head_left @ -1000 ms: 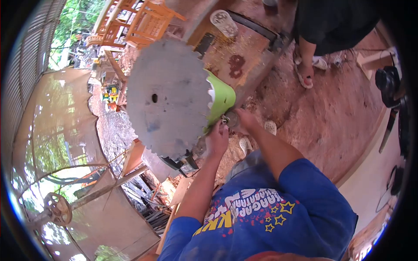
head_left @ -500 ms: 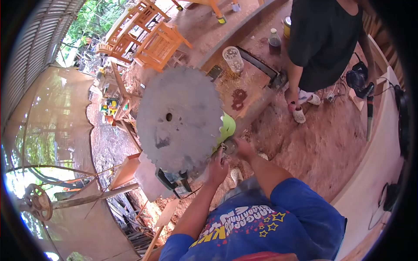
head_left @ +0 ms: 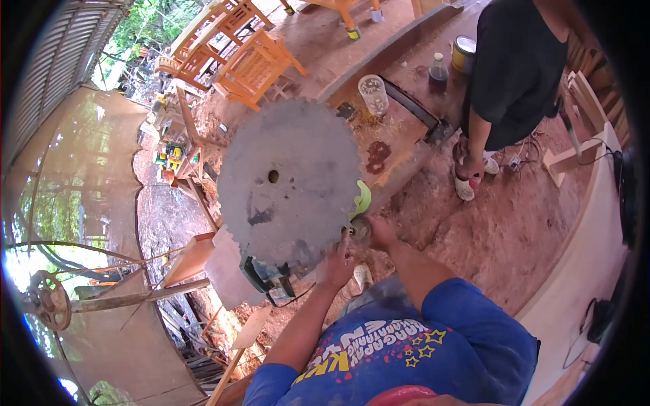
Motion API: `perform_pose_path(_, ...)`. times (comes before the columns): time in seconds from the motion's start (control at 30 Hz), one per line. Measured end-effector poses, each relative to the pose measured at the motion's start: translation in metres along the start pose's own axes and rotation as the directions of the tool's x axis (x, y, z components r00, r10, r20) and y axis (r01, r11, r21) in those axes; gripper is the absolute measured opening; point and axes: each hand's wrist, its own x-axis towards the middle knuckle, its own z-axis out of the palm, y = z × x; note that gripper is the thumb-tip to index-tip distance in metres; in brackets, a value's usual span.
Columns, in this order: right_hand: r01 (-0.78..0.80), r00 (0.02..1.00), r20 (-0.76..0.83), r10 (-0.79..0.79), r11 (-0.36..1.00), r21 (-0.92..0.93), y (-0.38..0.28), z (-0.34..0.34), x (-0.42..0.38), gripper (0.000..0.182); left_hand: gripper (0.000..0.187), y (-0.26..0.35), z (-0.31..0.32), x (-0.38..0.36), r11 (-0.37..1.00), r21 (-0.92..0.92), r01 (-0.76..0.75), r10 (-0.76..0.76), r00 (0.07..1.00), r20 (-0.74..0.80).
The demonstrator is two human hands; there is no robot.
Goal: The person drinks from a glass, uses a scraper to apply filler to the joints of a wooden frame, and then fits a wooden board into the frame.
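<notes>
A large grey circular saw blade [head_left: 288, 179] with a toothed rim and a centre hole lies in front of me. My left hand [head_left: 336, 265] is at its near right edge, with the index finger stretched toward the teeth and the fingers apart. Just to the right, my right hand [head_left: 381, 233] is closed around a round grey object [head_left: 360, 231], whose kind I cannot tell. A bright green curved piece [head_left: 362, 199] sticks out beside the rim, just above that object. Under the blade's lower edge is a dark boxy device [head_left: 267, 279].
A person in black [head_left: 518, 74] stands at the upper right, hands low. Near them are a bottle of dark liquid [head_left: 438, 73], a can [head_left: 464, 54] and a clear plastic container [head_left: 374, 95]. Wooden chairs [head_left: 254, 68] stand at the back. A pale board [head_left: 575, 237] runs along the right.
The view has shifted slightly, so the blade sits a little farther right. Less of the green piece shows. The other person has shifted, and the dark item near their far hand is out of sight.
</notes>
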Motion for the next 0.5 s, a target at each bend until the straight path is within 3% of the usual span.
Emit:
perform_pose_path(0.07,-0.043,0.999,0.010,0.043,0.999,0.015,0.010,0.008,0.005,0.079,0.089,0.002,-0.004,0.003,0.998,-0.005,0.058,-0.057,0.995,0.078)
perform_pose_path(0.17,-0.027,0.999,0.017,0.027,0.999,0.020,0.014,0.012,0.005,0.074,0.093,-0.008,0.007,0.004,0.998,0.027,-0.050,0.050,0.999,-0.011)
perform_pose_path(0.37,-0.111,0.994,0.029,0.108,0.986,0.124,-0.003,0.001,0.007,0.078,0.096,-0.003,0.002,0.007,0.991,0.123,0.046,-0.056,0.996,0.075)
perform_pose_path(0.5,-0.135,0.991,0.040,0.130,0.977,0.167,-0.013,-0.006,0.003,0.083,0.097,-0.001,-0.004,0.005,0.993,0.077,0.092,-0.104,0.981,0.165)
